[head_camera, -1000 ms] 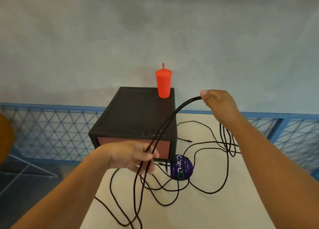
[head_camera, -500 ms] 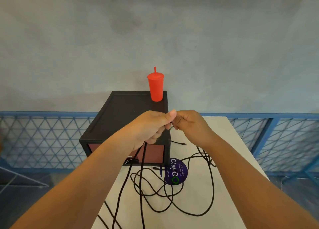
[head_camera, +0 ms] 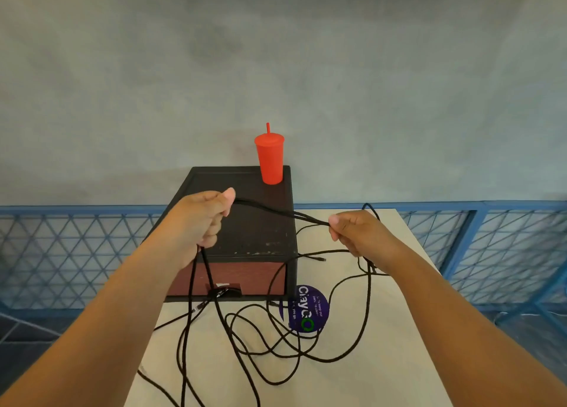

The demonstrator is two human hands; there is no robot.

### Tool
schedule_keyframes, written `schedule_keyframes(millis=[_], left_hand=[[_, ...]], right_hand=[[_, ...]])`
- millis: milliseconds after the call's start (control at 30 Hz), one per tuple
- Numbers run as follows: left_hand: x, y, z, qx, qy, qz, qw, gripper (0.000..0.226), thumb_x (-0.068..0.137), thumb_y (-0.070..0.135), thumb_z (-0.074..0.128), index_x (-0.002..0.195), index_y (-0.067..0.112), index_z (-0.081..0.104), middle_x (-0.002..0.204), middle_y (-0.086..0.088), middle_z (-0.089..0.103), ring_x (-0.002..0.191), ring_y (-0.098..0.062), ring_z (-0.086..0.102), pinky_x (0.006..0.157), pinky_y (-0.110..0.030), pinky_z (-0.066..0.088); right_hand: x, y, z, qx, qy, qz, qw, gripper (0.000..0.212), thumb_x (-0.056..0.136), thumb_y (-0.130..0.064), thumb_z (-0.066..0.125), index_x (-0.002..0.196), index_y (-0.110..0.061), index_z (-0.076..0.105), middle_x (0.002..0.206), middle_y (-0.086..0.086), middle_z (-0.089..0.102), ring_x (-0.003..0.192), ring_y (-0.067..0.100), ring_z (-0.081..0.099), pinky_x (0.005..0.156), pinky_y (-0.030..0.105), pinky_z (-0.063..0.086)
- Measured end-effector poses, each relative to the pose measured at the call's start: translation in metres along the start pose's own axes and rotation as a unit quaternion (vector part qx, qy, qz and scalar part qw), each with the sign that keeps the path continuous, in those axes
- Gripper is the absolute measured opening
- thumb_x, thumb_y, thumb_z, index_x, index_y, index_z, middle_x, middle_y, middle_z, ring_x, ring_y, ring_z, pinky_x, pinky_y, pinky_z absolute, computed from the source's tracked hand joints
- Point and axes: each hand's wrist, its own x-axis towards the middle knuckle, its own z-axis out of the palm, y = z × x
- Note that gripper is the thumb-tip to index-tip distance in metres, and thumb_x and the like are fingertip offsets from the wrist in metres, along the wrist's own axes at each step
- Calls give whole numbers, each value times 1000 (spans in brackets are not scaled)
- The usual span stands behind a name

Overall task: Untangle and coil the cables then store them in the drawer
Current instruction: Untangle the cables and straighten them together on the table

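Cables (head_camera: 276, 339) mostly tangled on worktop (head_camera: 399, 330); one stretch taut between left hand (head_camera: 202, 219) and right hand (head_camera: 352, 231), both fisted on it. Coiling barely begun (drawer (head_camera: 245, 277) closed, nothing stored).

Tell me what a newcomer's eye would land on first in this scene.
First, the two hands raised mid-frame: the left hand and right hand pull a span of black cable between them above the black drawer box. Next, the bright red cup with lid and straw, upright on the box's back right corner. Below, loose cable loops sprawl over the white table, partly crossing a round purple sticker.
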Motion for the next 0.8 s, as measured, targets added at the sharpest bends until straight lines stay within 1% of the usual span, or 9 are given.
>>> schedule_keyframes(millis=[100, 233, 300, 400, 500, 533, 633, 733, 800], left_hand=[[2, -9, -10, 43, -11, -13, 999, 37, 92, 37, 50, 63, 14, 45, 42, 9, 26, 36, -6, 20, 37, -19, 23], [-1, -17, -19, 275, -130, -24, 952, 39, 92, 46, 43, 73, 16, 59, 46, 7, 45, 48, -9, 40, 62, -24, 39], [-3, -15, -11, 306, -191, -42, 932, 41, 88, 55, 40, 81, 22, 64, 58, 8, 60, 56, -7, 51, 73, -26, 43], [-7, -8, 21, 334, -249, -38, 908, 38, 90, 56, 37, 90, 28, 63, 75, 9, 66, 69, -6, 60, 84, -27, 48], [-8, -3, 52, 348, -263, 17, 900, 38, 92, 51, 41, 95, 21, 64, 75, 8, 64, 68, -7, 58, 78, -25, 48], [-8, -2, 59, 349, -255, 44, 901, 35, 92, 48, 44, 91, 21, 65, 76, 6, 64, 69, -8, 58, 75, -24, 47], [-5, 2, 67, 323, -229, 98, 913, 24, 92, 39, 51, 75, 29, 65, 90, -4, 70, 87, -15, 63, 82, -29, 47], [-3, 8, 66, 284, -189, 122, 932, 29, 92, 36, 51, 66, 27, 61, 57, 9, 54, 54, -2, 48, 58, -16, 39], [-1, 11, 62, 267, -143, 124, 945, 31, 92, 36, 51, 65, 25, 61, 48, 8, 40, 42, -6, 35, 49, -21, 30]], right_hand=[[-1, 4, -1, -23, 4, 15, 1000, 41, 97, -33, 41, 62, -16, 52, 53, -2, 38, 50, 10, 33, 51, 19, 32], [-3, 8, 0, -34, 13, 9, 999, 43, 96, -33, 42, 57, -16, 48, 40, -11, 38, 37, 1, 35, 52, 18, 28], [-4, 6, 6, -60, 2, -12, 998, 42, 96, -33, 44, 56, -19, 48, 46, -11, 42, 44, -1, 41, 56, 19, 32], [-3, -4, 22, -97, -35, -55, 993, 40, 95, -31, 47, 57, -20, 49, 58, -8, 46, 57, 3, 43, 63, 19, 35], [1, -11, 34, -102, -60, -89, 989, 35, 95, -26, 47, 64, -14, 56, 60, -5, 49, 56, 3, 43, 59, 17, 34], [2, -13, 36, -91, -59, -93, 990, 34, 95, -24, 46, 66, -13, 59, 59, -6, 50, 56, 3, 44, 59, 17, 35], [2, -14, 33, -38, -29, -79, 996, 38, 96, -28, 44, 63, -18, 60, 49, -15, 53, 50, -2, 48, 52, 7, 36], [-2, -15, 23, 25, -21, -57, 998, 41, 96, -36, 41, 61, -20, 57, 41, -12, 44, 39, 1, 38, 44, 9, 32], [-5, -13, 16, 46, -16, -38, 998, 42, 96, -38, 41, 62, -18, 56, 46, -10, 40, 42, 2, 33, 46, 14, 31]])
